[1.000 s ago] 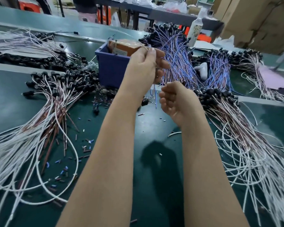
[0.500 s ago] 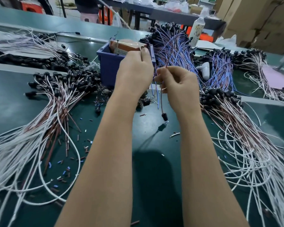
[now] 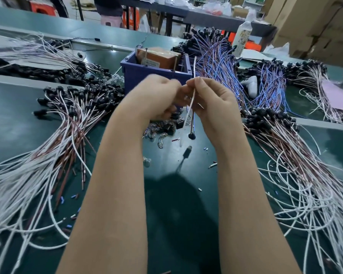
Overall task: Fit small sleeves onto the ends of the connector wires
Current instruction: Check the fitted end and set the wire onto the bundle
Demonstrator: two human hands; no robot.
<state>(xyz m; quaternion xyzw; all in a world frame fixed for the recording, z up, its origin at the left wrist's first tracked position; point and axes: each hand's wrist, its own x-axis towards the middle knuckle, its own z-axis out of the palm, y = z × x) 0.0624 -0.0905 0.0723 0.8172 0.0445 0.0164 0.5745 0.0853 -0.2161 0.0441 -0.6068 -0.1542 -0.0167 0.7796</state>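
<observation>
Both hands are raised together above the green table [image 3: 182, 204], in front of a blue bin [image 3: 147, 76]. My right hand [image 3: 210, 99] pinches a connector wire [image 3: 191, 107] whose white sleeve sticks up above the fingers and also hangs down. A small black connector [image 3: 191, 136] dangles at the wire's lower end. My left hand [image 3: 156, 95] is blurred, its fingers curled and meeting the right hand's fingertips at the wire. What the left fingers pinch is too small to make out.
Piles of white and brown wires with black connectors lie at the left [image 3: 53, 119] and right [image 3: 297, 165]. Blue and purple wires [image 3: 216, 62] are heaped behind the bin. Small cut sleeves [image 3: 73, 196] litter the table. A bottle [image 3: 243, 34] stands at the back right.
My left hand has come down from the bin's rim to meet the right hand. The right hand rose and now holds a wire with a white sleeve, connector dangling below.
</observation>
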